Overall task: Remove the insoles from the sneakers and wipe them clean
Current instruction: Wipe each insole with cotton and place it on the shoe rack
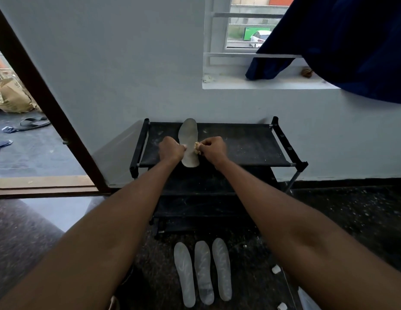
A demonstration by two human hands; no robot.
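A grey insole (pixel 188 133) lies lengthwise on the top shelf of a black shoe rack (pixel 244 144), toe end toward the wall. My left hand (pixel 171 149) holds the insole at its left edge with curled fingers. My right hand (pixel 211 148) pinches a small crumpled pale wad of cloth or tissue (pixel 197 147) against the insole's right side. Three more grey insoles (pixel 204 271) lie side by side on the dark floor in front of the rack. No sneakers are in view.
The rack stands against a white wall under a window sill with a dark blue cloth (pixel 351 45) hanging over it. An open doorway (pixel 38 135) at left shows sandals and a paper bag outside. Small white scraps (pixel 276 269) lie on the floor at lower right.
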